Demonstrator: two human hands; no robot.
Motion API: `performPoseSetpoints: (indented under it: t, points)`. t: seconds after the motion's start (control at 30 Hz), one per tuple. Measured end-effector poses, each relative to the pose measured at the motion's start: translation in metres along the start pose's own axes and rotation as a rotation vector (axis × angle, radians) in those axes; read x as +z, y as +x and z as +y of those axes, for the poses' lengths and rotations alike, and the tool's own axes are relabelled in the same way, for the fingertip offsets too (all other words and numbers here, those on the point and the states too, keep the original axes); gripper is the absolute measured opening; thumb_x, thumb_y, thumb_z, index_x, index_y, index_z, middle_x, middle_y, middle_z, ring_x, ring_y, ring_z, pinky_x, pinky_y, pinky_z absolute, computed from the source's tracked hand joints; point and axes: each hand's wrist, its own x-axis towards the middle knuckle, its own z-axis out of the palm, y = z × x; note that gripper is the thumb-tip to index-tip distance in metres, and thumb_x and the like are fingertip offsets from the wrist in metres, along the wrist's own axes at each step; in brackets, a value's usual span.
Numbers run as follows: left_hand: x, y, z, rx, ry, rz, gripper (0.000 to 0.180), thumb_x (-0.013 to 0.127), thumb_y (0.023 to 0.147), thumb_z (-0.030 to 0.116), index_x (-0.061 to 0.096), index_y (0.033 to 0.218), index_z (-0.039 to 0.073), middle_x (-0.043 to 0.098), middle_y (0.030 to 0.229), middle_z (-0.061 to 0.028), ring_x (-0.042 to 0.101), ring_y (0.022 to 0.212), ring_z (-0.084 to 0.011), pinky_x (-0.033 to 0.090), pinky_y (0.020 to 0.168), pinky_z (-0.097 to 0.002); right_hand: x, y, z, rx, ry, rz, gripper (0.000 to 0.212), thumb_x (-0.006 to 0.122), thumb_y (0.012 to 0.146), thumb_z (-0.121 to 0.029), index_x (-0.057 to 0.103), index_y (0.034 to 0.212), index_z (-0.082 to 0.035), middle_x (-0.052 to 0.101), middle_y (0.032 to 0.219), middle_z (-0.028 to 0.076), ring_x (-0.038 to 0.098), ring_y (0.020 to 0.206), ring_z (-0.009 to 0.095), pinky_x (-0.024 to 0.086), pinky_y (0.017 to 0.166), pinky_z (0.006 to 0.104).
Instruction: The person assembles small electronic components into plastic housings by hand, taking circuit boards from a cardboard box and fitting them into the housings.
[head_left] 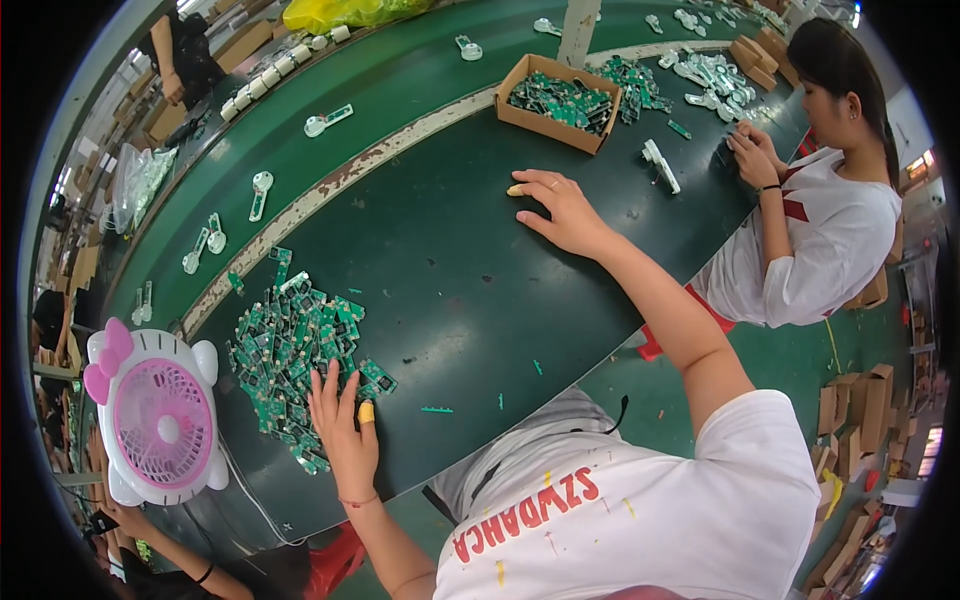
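Observation:
A heap of small green circuit boards (285,350) lies on the left part of the dark green table. My left hand (345,435) rests at the heap's near right edge, fingers spread and touching or just over the boards, with a yellow finger cover on the thumb. Farther right, my right hand (568,218) is stretched out over the bare tabletop, fingers apart and nothing in them. It also has a yellowish finger cover. Beyond it stands a cardboard box (597,143) filled with similar boards.
A pink-and-white fan (165,425) stands at the left. White round-headed parts (262,190) lie on the green conveyor belt (390,85) behind a worn rail. At the right, a co-worker (835,210) handles something small beside a white part (660,166). Thin green scraps (437,409) lie near the front edge.

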Motion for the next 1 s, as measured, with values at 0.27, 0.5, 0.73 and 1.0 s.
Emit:
performPoseSetpoints:
  t: [0.27,0.5,0.73,1.0]
  points:
    - [0.000,0.001,0.000,-0.001,0.000,-0.008,0.037,0.054,0.081,0.007,0.054,0.118,0.008,0.039,0.137,-0.0084,0.028,0.131,-0.0341,0.019,0.107,-0.0478,-0.001,0.002,-0.001,-0.058,-0.030,0.072,0.030,0.063,0.080,-0.020,0.056,0.106,-0.006,0.051,0.123,0.011,0.047,0.113,0.031,0.038,0.094,0.0412]
    - [-0.001,0.001,0.001,-0.003,0.004,-0.010,0.037,0.054,0.082,0.008,0.053,0.119,0.009,0.039,0.137,-0.0084,0.027,0.131,-0.0339,0.019,0.107,-0.0473,0.001,0.002,0.000,-0.061,-0.031,0.087,0.030,0.064,0.080,-0.020,0.056,0.105,-0.006,0.051,0.122,0.011,0.047,0.112,0.031,0.039,0.093,0.0411]
    - [-0.002,0.000,0.002,-0.006,-0.007,-0.019,0.038,0.053,0.082,0.008,0.053,0.120,0.009,0.039,0.137,-0.0086,0.027,0.131,-0.0336,0.018,0.107,-0.0471,-0.011,0.002,-0.004,0.000,0.161,0.091,0.027,0.062,0.080,-0.018,0.057,0.104,-0.006,0.053,0.119,0.010,0.049,0.109,0.030,0.040,0.092,0.0388]
    - [-0.001,0.003,0.002,-0.001,-0.011,-0.028,0.037,0.052,0.083,0.009,0.052,0.120,0.009,0.039,0.137,-0.0086,0.027,0.131,-0.0336,0.018,0.107,-0.0475,-0.075,-0.028,0.035,0.254,-0.232,0.610,0.027,0.062,0.078,-0.009,0.058,0.105,-0.006,0.058,0.107,0.013,0.052,0.101,0.031,0.040,0.088,0.0372]
